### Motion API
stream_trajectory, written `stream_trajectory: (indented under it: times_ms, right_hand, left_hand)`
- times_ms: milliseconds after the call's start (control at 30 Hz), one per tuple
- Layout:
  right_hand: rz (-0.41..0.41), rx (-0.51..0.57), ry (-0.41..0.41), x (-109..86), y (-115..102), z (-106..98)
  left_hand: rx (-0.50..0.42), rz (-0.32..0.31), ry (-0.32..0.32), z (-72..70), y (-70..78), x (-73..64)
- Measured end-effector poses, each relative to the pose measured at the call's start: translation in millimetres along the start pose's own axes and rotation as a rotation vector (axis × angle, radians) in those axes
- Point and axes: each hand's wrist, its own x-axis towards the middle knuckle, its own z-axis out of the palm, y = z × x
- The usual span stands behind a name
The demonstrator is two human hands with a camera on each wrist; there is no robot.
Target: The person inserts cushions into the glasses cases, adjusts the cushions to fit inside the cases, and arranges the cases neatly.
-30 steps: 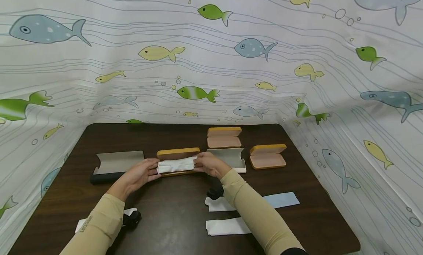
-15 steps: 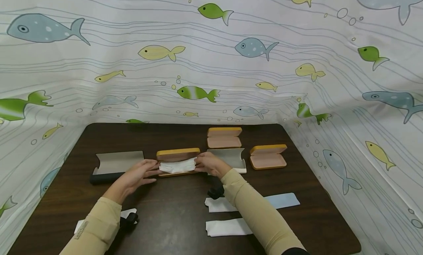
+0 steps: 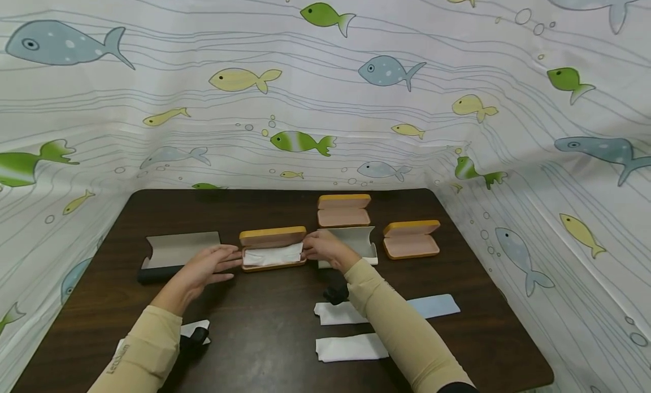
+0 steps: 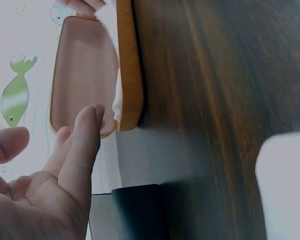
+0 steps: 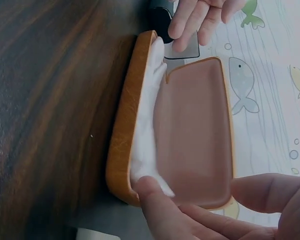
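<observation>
Head view: tabletop (image 3: 264,331) fronts case (image 3: 273,236) edge, cloth (image 3: 273,255) inside.

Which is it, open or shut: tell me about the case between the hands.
The case is open: its lid stands raised, white cloth showing inside.

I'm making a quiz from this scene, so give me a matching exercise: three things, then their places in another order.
Things, in the head view:
1. open rectangular black case with grey lining
2. creased white cloth by the right hand
3. flat light-blue strip

Places:
A. right of the beige right sleeve
B. partly hidden by the left hand
C. inside an open yellow-orange case with pink lining

Pairs: 1-B, 2-C, 3-A.
</observation>
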Motion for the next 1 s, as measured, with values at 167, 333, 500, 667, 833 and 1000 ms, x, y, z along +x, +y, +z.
stream_trajectory:
  times_ms: [167,333,500,667,833,1000]
  right_hand:
    - [-0.033,-0.068,0.022,-6.5,-1,1]
    - [-0.089,-0.122,0.016,-10.0,-2,7]
    - [-0.116,-0.135,0.007,-7.5,-1,14]
    - [-0.110,-0.128,0.005,-1.7,4,18]
    - [-0.094,-0.142,0.003,-2.5,6,19]
    - [-0.110,-0.116,-0.011,-11.5,6,15]
  left_hand:
    - [-0.052,0.027,-0.046,2.9,0.0,0.9]
    - [-0.095,0.029,-0.090,4.0,-2.8,4.3]
    - [-0.122,0.014,-0.115,5.1,-5.1,5.8]
    - [-0.141,-0.002,-0.115,8.2,-6.4,6.2]
    - [-0.144,-0.006,-0.112,12.7,-6.2,5.2]
    - [-0.096,0.010,-0.054,18.3,-5.2,1.1]
